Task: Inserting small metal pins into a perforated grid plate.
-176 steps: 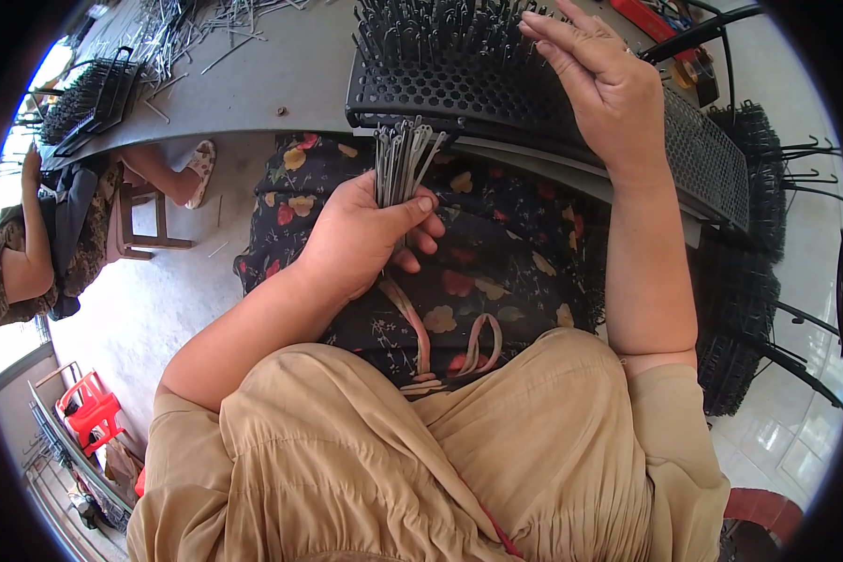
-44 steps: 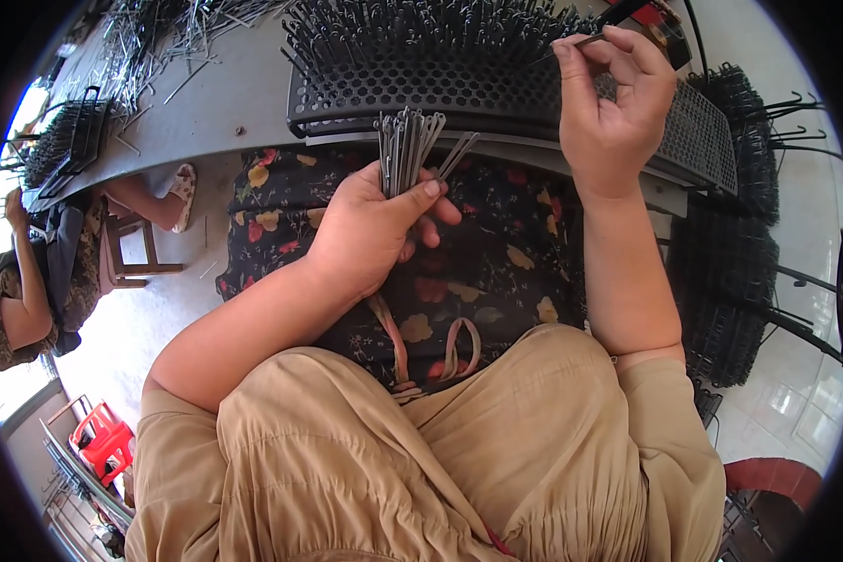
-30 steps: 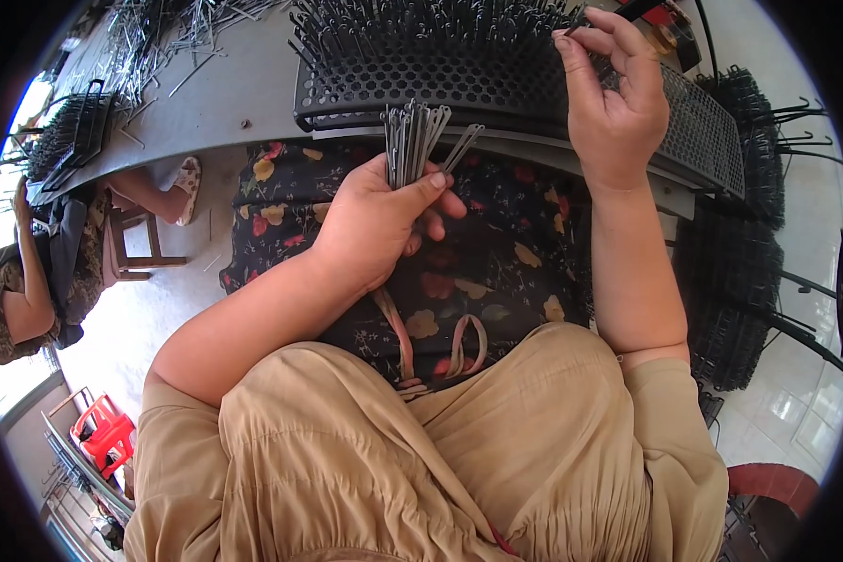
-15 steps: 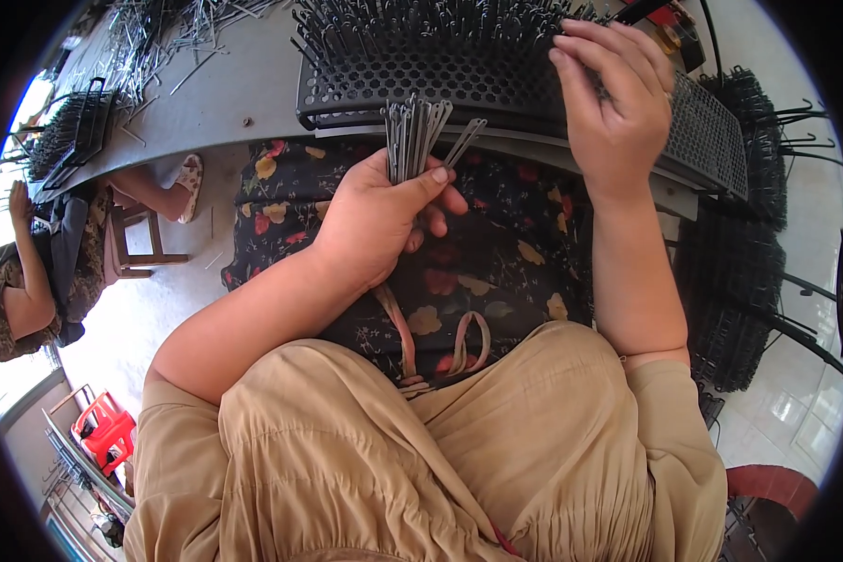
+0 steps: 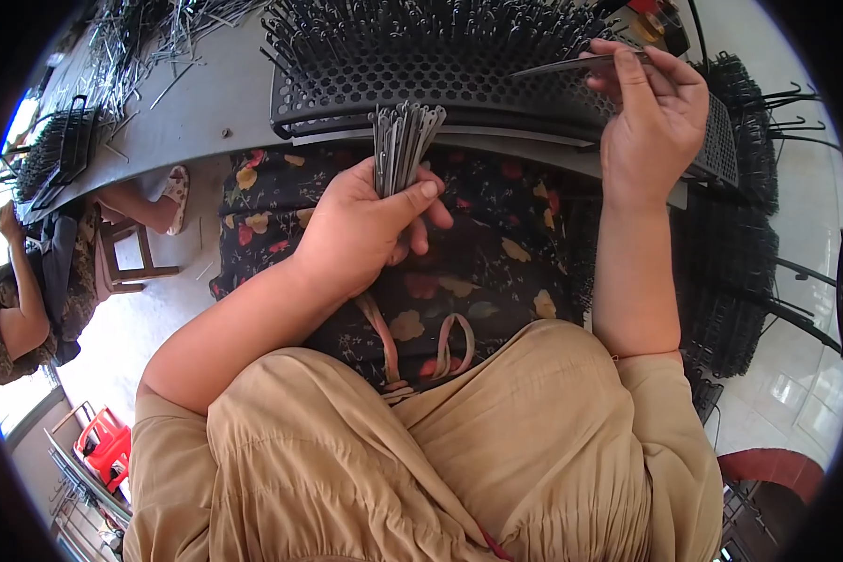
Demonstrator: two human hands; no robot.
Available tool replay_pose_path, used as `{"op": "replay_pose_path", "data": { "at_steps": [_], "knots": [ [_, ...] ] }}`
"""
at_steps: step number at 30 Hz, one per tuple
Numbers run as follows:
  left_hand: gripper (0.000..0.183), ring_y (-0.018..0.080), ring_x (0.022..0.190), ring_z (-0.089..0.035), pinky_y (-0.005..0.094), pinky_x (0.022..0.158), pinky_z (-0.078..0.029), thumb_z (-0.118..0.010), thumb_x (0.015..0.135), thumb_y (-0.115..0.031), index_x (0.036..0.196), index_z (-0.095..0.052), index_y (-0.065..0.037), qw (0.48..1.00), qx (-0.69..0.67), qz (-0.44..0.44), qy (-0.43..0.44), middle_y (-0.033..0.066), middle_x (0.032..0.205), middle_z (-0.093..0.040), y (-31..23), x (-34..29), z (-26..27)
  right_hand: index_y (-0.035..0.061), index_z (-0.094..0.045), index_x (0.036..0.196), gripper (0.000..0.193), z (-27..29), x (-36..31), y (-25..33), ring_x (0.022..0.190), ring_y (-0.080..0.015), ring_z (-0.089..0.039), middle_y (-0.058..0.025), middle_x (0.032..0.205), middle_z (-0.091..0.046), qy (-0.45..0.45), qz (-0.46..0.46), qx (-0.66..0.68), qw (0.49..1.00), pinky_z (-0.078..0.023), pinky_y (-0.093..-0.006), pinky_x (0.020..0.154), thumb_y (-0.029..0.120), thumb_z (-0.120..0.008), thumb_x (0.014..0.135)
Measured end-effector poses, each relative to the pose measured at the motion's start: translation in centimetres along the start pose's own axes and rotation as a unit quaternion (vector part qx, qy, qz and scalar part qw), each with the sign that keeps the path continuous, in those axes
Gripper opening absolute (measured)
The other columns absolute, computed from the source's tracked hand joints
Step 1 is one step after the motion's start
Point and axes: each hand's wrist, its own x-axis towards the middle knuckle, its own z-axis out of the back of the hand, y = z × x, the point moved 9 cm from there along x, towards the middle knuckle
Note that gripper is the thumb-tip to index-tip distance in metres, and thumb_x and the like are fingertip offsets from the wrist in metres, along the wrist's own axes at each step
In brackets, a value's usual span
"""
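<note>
My left hand [image 5: 365,211] is closed round a bundle of thin grey metal rods [image 5: 405,140] with small looped ends, which stand upright above my thumb. Up and to the right, my right hand [image 5: 654,122] pinches a thin dark metal rod [image 5: 567,66] between thumb and fingers. That rod lies nearly level, its tip pointing left over a black perforated rack [image 5: 347,89]. Many dark hooked rods [image 5: 412,28] stick up in several rows from the rack's holes.
Loose metal rods [image 5: 145,47] lie heaped on the grey table [image 5: 197,103] at far left, near a smaller filled rack [image 5: 61,150]. Black bristling racks [image 5: 735,244] with long hooks stand on the right. A person [image 5: 42,281] sits at left; a red stool [image 5: 108,445] is behind.
My right hand has moved right and slightly down, and a rod now shows in its fingers. The rods in my left hand are gathered closer together, and the whole view has shifted slightly.
</note>
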Motion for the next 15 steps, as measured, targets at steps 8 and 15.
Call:
{"op": "replay_pose_path", "data": {
  "at_steps": [8, 15],
  "knots": [
    [0.010, 0.0081, 0.054, -0.056, 0.0198, 0.042, -0.039, -0.060, 0.095, -0.011, 0.101, -0.056, -0.004, 1.000, -0.006, 0.019, 0.005, 0.0079, 0.079, -0.066, 0.2, 0.3, 0.1, -0.0016, -0.046, 0.104, 0.015, 1.0, 0.7, 0.2, 0.086, -0.0258, -0.070, -0.0271, 0.098, -0.068, 0.009, 0.060, -0.044, 0.997, -0.059, -0.0309, 0.068, -0.003, -0.057, 0.094],
    [0.010, 0.0078, 0.054, -0.056, 0.0198, 0.042, -0.039, -0.060, 0.095, -0.011, 0.100, -0.056, -0.003, 1.000, -0.010, 0.021, 0.003, 0.0076, 0.078, -0.065, 0.1, 0.4, 0.0, -0.0038, -0.051, 0.104, 0.011, 2.1, 1.9, 0.5, 0.087, -0.0267, -0.070, -0.0280, 0.100, -0.067, 0.032, 0.059, -0.075, 0.995, -0.059, -0.0321, 0.070, -0.004, -0.055, 0.094]
  ]
}}
